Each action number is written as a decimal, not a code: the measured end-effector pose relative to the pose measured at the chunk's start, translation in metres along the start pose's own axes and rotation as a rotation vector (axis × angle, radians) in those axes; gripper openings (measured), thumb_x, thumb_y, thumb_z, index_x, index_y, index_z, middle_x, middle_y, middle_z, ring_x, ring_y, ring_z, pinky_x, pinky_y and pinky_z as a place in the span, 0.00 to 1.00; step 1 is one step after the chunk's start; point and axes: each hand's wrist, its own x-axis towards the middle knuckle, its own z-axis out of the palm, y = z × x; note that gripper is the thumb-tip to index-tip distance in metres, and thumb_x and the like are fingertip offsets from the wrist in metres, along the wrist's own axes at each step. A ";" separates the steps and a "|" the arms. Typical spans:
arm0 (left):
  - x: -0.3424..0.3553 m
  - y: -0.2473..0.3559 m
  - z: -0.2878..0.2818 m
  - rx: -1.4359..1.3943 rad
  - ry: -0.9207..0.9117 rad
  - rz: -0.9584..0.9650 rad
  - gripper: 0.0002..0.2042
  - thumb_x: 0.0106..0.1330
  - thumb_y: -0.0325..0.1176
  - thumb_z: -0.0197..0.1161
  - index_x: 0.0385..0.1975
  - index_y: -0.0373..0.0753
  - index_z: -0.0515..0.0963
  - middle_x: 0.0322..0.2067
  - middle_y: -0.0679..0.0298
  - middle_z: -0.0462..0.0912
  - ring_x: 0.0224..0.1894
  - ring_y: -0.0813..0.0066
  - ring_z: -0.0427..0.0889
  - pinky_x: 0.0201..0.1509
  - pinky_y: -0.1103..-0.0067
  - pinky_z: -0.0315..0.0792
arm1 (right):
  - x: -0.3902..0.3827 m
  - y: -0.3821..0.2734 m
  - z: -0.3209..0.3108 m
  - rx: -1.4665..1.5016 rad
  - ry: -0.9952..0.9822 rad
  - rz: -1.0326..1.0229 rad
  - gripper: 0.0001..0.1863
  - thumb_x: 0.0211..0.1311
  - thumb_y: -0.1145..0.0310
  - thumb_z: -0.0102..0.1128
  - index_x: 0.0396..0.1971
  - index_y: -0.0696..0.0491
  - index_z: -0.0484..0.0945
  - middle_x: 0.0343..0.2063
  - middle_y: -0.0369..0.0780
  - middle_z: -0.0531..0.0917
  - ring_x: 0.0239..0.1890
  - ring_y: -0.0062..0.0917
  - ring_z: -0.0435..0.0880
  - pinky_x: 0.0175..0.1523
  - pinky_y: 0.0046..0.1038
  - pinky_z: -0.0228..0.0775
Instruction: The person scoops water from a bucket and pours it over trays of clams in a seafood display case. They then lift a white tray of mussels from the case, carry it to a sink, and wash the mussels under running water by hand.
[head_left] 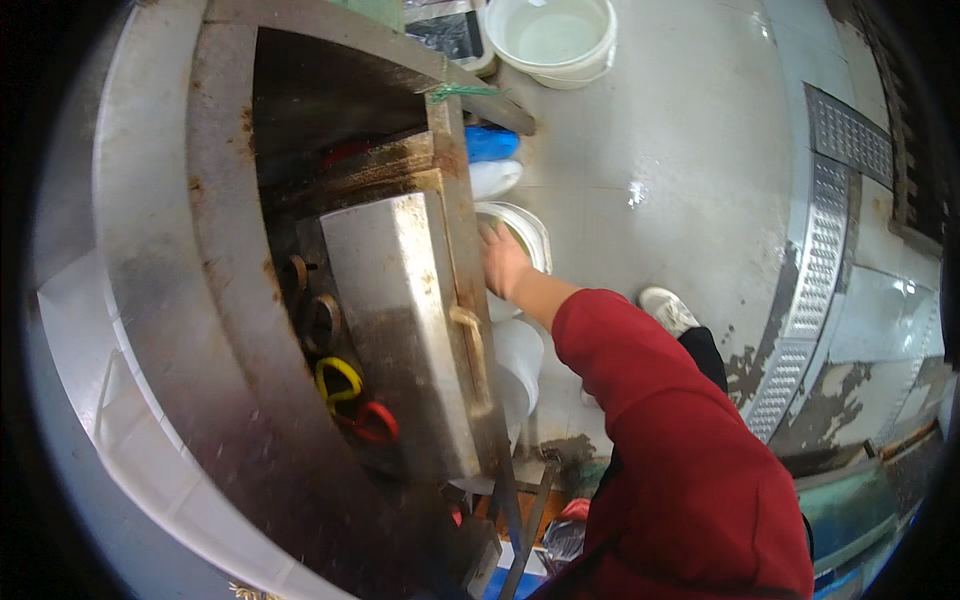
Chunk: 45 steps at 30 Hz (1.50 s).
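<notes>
My right hand (503, 262), at the end of a dark red sleeve, reaches down to the mouth of a white bucket (541, 240) beside the metal table's leg. The fingers that show look stretched out and slightly apart over the bucket's inside, with no object visible in them. Part of the hand and the bucket's left side are hidden behind the leg. Greenish-brown contents show faintly inside the rim. Just below stands another whitish container (518, 365). A white bundle (494, 179) and a blue bag (490, 144) lie just above the bucket. My left hand is out of view.
A rusty metal table (225, 200) fills the left, with a metal drawer box (385, 300) under it. Yellow-handled (338, 378) and red-handled scissors (376, 422) hang there. A white pail of liquid (553, 40) stands above on wet floor. Perforated drain covers (822, 240) run along the right.
</notes>
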 end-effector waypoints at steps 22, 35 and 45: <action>-0.097 -0.172 0.071 -0.197 0.042 0.054 0.22 0.65 0.29 0.54 0.59 0.32 0.64 0.49 0.58 0.76 0.50 0.70 0.74 0.54 0.76 0.67 | -0.309 0.199 -0.044 1.160 -0.546 0.504 0.17 0.47 0.76 0.60 0.40 0.59 0.76 0.26 0.38 0.80 0.25 0.21 0.77 0.29 0.25 0.71; -0.376 -0.147 0.229 -0.370 0.344 0.120 0.19 0.61 0.24 0.57 0.54 0.36 0.69 0.39 0.60 0.77 0.40 0.73 0.78 0.47 0.77 0.73 | -0.227 0.359 -0.358 1.164 -0.607 0.120 0.39 0.48 0.77 0.63 0.63 0.54 0.57 0.22 0.34 0.72 0.15 0.21 0.71 0.20 0.19 0.65; -0.581 -0.148 0.305 -0.495 0.063 -0.280 0.17 0.63 0.29 0.58 0.53 0.39 0.72 0.43 0.60 0.78 0.41 0.73 0.79 0.45 0.76 0.74 | -0.159 0.041 -0.323 0.603 -1.549 -0.550 0.24 0.58 0.64 0.57 0.51 0.61 0.66 0.14 0.35 0.69 0.12 0.18 0.66 0.18 0.19 0.57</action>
